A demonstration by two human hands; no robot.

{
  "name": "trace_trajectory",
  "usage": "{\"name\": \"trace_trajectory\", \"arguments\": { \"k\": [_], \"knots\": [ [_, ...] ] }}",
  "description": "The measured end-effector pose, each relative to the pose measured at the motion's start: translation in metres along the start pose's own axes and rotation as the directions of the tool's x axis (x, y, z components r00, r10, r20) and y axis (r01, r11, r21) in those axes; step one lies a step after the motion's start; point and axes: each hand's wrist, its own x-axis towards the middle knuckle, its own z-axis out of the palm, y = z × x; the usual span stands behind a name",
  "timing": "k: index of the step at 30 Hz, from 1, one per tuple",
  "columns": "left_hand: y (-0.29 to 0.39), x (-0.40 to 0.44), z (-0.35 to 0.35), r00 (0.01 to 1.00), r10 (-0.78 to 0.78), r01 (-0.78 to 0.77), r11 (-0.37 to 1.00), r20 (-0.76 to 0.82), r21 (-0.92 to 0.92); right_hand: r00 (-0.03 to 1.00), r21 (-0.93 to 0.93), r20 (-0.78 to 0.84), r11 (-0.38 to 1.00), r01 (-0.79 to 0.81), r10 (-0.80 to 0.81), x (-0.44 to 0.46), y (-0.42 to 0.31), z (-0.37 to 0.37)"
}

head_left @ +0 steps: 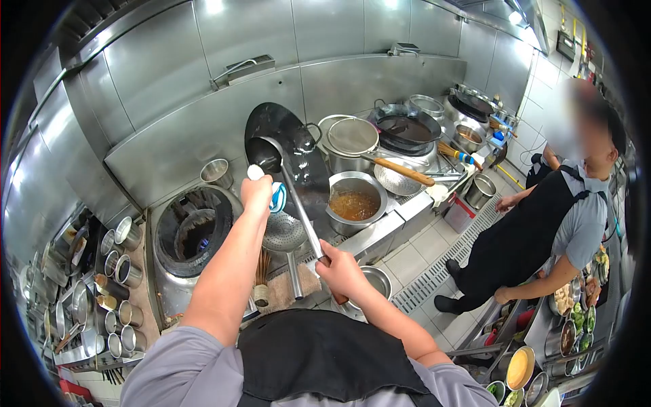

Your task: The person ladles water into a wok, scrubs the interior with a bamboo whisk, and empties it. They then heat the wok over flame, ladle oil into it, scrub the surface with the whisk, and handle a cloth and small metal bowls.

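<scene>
Wok: black, shiny, round metal (306, 163), tipped up between the burner (165, 239) and the soup pot (354, 182).
Ladle: deep round bowl, long smooth stick (299, 203), brown end; its bowl is at the wok.
Edges: the wok is just beside the pot's rim.
Room: floor tiles (411, 252) lie between counter (401, 211) and another person (525, 227).
Left hand (256, 193): closed around blue-and-white cloth (279, 197); I can't tell if it grips the wok.
Right hand (341, 273): wrapped around the ladle.

Bright; glare on steel wall (247, 30); edges bowed
</scene>
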Motion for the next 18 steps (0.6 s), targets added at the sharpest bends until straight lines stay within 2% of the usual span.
{"name": "trace_trajectory", "arguments": {
  "k": [2, 4, 6, 8, 10, 11, 12, 13, 14, 17, 18],
  "knots": [
    [0.008, -0.011, -0.015, 0.998, -0.066, 0.067, 0.993, 0.016, -0.093, 0.998, 0.011, 0.046, 0.999, -0.047, 0.046, -0.002, -0.01, 0.006],
    [-0.027, 0.024, -0.022, 0.989, -0.13, 0.144, 0.944, 0.066, -0.298, 0.992, 0.011, 0.103, 0.997, -0.074, 0.072, -0.002, -0.013, 0.017],
    [-0.044, 0.03, -0.046, 0.967, -0.186, 0.252, 0.803, 0.174, -0.54, 0.985, -0.005, 0.155, 0.997, -0.08, 0.08, 0.001, -0.013, 0.031],
    [-0.068, 0.043, -0.076, 0.926, -0.226, 0.373, 0.653, 0.301, -0.659, 0.989, 0.022, 0.147, 1.0, -0.008, 0.005, 0.003, -0.005, 0.048],
    [-0.103, 0.058, -0.116, 0.881, -0.241, 0.469, 0.565, 0.408, -0.679, 0.988, 0.036, 0.149, 0.999, 0.041, -0.046, 0.005, 0.0, 0.065],
    [-0.1, 0.047, -0.138, 0.872, -0.22, 0.482, 0.536, 0.437, -0.693, 0.984, 0.031, 0.177, 0.999, 0.03, -0.035, 0.006, -0.005, 0.068],
    [-0.115, 0.054, -0.156, 0.872, -0.294, 0.489, 0.559, 0.392, -0.67, 0.979, 0.027, 0.204, 0.999, 0.02, -0.025, 0.008, -0.01, 0.071],
    [-0.132, 0.06, -0.175, 0.859, -0.273, 0.507, 0.568, 0.433, -0.649, 0.974, 0.01, 0.224, 0.999, 0.039, -0.041, 0.007, -0.014, 0.078],
    [-0.141, 0.058, -0.192, 0.858, -0.361, 0.513, 0.584, 0.365, -0.629, 0.97, -0.014, 0.237, 0.998, 0.063, -0.058, 0.009, -0.019, 0.082],
    [-0.124, 0.027, -0.245, 0.827, -0.433, 0.558, 0.545, 0.359, -0.626, 0.958, -0.018, 0.271, 0.994, 0.105, -0.096, 0.01, -0.04, 0.096],
    [-0.126, 0.023, -0.255, 0.825, -0.481, 0.536, 0.5, 0.296, -0.681, 0.955, -0.006, 0.277, 0.994, 0.112, -0.106, 0.01, -0.05, 0.1]
  ]
}}
